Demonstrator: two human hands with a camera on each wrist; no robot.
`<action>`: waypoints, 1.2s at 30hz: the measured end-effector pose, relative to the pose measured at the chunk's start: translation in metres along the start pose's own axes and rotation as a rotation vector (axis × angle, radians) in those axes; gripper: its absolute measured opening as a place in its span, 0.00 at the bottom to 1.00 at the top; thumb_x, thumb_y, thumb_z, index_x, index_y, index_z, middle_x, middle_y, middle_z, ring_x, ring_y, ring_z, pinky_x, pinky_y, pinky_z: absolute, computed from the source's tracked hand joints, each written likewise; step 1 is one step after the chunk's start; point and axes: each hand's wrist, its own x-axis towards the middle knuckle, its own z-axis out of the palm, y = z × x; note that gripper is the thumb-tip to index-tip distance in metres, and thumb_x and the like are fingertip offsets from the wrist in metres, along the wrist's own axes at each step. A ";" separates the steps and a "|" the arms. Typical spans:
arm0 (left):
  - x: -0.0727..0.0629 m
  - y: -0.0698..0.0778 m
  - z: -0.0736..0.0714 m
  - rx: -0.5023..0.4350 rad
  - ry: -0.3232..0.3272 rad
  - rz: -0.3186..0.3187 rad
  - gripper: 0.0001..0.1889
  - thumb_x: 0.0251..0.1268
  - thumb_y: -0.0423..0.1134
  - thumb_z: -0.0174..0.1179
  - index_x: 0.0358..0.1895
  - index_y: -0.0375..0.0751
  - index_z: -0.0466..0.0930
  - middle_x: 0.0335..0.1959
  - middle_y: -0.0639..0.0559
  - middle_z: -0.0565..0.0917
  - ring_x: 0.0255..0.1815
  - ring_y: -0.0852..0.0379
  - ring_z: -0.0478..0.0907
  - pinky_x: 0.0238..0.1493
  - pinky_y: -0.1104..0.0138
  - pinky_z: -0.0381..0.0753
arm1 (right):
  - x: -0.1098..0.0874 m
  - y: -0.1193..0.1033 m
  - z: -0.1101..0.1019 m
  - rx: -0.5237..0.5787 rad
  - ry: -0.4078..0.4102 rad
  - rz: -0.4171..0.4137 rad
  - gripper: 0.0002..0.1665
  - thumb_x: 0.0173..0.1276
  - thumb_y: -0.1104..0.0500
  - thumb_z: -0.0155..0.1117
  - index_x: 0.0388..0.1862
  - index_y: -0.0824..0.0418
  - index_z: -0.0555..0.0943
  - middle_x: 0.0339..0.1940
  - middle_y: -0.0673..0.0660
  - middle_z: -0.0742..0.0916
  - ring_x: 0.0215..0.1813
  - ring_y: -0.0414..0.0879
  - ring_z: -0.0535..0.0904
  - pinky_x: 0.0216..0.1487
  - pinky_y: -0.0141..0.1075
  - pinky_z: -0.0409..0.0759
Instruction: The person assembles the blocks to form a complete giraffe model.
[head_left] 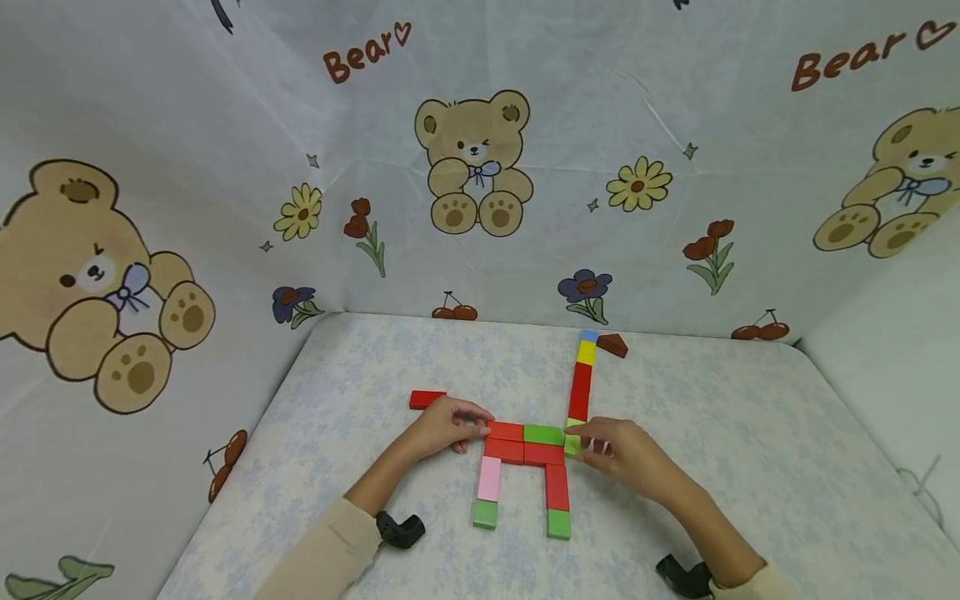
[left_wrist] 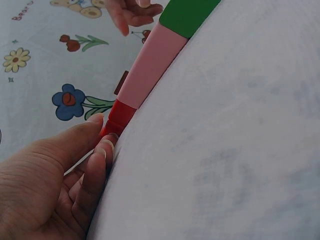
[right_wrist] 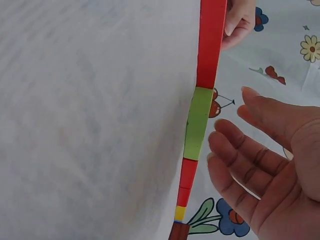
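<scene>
Coloured wooden blocks lie flat on the table in an animal-like figure with a block body, two legs and a tall neck. At the body's left end, my left hand (head_left: pixel 450 425) pinches the corner of a red block (head_left: pixel 506 431) between thumb and fingertips, also seen in the left wrist view. My right hand (head_left: pixel 626 450) is at the body's right end, thumb and fingers spread beside a light green block (right_wrist: pixel 198 122) at the neck's base. Next to that red block lies a green block (head_left: pixel 543 434), with more red blocks (head_left: pixel 523 452) below.
The neck runs up through red (head_left: pixel 580 390) and yellow (head_left: pixel 586 352) to a blue block (head_left: pixel 588 336), beside a brown piece (head_left: pixel 613 345). Pink (head_left: pixel 489 477) and red (head_left: pixel 557 487) legs end in green blocks. A loose red block (head_left: pixel 427 400) lies behind my left hand.
</scene>
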 end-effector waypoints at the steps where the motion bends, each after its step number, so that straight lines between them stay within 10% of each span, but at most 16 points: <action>1: 0.000 0.000 0.000 0.003 0.000 -0.001 0.12 0.65 0.44 0.71 0.50 0.51 0.89 0.37 0.52 0.86 0.18 0.58 0.78 0.26 0.65 0.84 | 0.000 0.000 0.001 -0.004 0.005 -0.003 0.22 0.63 0.60 0.76 0.57 0.55 0.86 0.36 0.42 0.84 0.34 0.34 0.76 0.35 0.29 0.81; 23: -0.003 0.009 -0.003 0.002 -0.038 0.004 0.13 0.68 0.43 0.69 0.53 0.49 0.88 0.39 0.52 0.87 0.21 0.55 0.81 0.28 0.63 0.85 | -0.001 0.001 0.009 -0.110 -0.023 -0.030 0.23 0.64 0.54 0.76 0.59 0.54 0.86 0.52 0.51 0.83 0.48 0.45 0.81 0.46 0.37 0.85; 28: -0.008 0.021 -0.024 0.045 -0.044 0.044 0.16 0.69 0.41 0.67 0.57 0.42 0.86 0.42 0.51 0.86 0.25 0.49 0.84 0.28 0.60 0.85 | 0.000 0.001 0.010 -0.107 -0.057 -0.022 0.24 0.65 0.52 0.75 0.60 0.53 0.85 0.54 0.51 0.82 0.50 0.46 0.81 0.48 0.38 0.85; 36: -0.020 0.028 -0.069 0.210 0.150 0.126 0.20 0.63 0.38 0.72 0.58 0.42 0.85 0.48 0.48 0.86 0.45 0.48 0.81 0.41 0.59 0.83 | -0.001 0.001 0.010 -0.101 -0.066 -0.002 0.24 0.66 0.52 0.75 0.60 0.53 0.85 0.54 0.52 0.82 0.50 0.46 0.80 0.47 0.37 0.85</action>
